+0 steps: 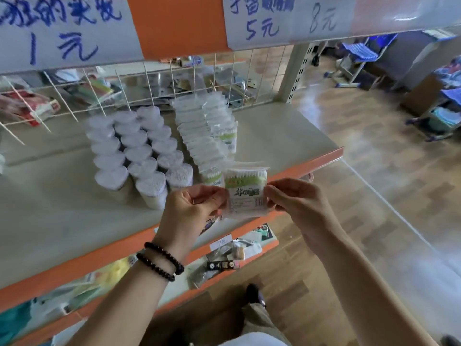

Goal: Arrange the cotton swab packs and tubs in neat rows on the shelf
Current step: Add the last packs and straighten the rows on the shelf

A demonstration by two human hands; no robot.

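I hold a flat cotton swab pack (245,193) with a green label upright above the shelf's front edge. My left hand (192,208) pinches its left side and my right hand (296,203) pinches its right side. On the grey shelf (50,216), round tubs of swabs (139,151) stand in three rows running front to back. To their right, a row of swab packs (202,136) stands overlapped, with a second shorter row of packs (222,121) beside it at the back.
A wire grid (149,78) backs the shelf, with mixed goods behind it. The upper shelf edge carries handwritten price signs (62,31). A lower shelf (224,258) holds small packets. Right of the shelving lie wooden floor, blue chairs (359,53) and boxes.
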